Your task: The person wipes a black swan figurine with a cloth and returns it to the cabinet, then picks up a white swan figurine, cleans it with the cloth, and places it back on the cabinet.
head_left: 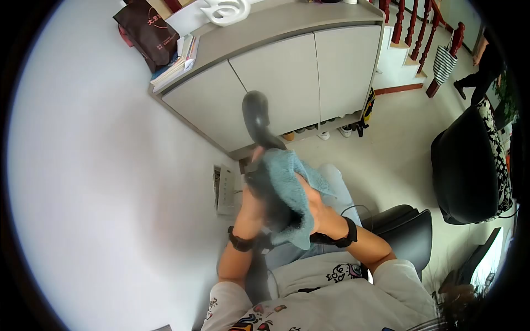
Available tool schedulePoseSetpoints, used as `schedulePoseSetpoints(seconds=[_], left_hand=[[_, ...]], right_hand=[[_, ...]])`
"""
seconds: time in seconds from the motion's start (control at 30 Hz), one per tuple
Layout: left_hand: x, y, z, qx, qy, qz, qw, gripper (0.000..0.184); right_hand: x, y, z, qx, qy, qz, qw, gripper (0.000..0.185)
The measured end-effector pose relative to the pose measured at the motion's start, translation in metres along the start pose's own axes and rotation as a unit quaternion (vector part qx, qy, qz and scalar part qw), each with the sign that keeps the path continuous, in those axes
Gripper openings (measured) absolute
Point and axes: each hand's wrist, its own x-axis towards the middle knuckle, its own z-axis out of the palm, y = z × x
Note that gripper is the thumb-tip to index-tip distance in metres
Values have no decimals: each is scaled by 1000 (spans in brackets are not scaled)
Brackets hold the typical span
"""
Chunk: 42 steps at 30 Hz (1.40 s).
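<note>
A dark curved object (256, 116) with a rounded end rises in front of the cabinet; its lower part runs down to a blue-green cloth (288, 179). My right hand (310, 201) is closed on the cloth, which drapes over most of its fingers. On the left side of the dark object is my left hand (253, 193), smeared by motion, its fingers mostly hidden. A blurred black part (279, 212) shows between my forearms, below the cloth. Both wrists wear black bands.
A grey cabinet (281, 71) stands ahead, with a brown bag (148, 33), books (179, 63) and shoes. White wall at left, with an open wall box (223, 190). Black chairs (464, 160) at right. Another person (483, 66) is by the stairs.
</note>
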Motion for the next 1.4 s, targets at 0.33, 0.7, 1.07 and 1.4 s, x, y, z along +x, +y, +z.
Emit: schedulePoseSetpoints(seconds=[0.33,0.7,1.07,1.4], left_hand=[[-28,4,-17,338,-108,163,920,55],[-17,24,21,246,75,109,960,44],[-15,86,30,91,184,242,948,52],[65,95,69,230,119,311,914,53]], right_hand=[[23,2,-30,-103,-158,90,978,63],[40,42,-46,175,202,166,949,26],[-1,41,-62,-103,41,215,970,47],[48,49,-70,185,299,170,921,39]])
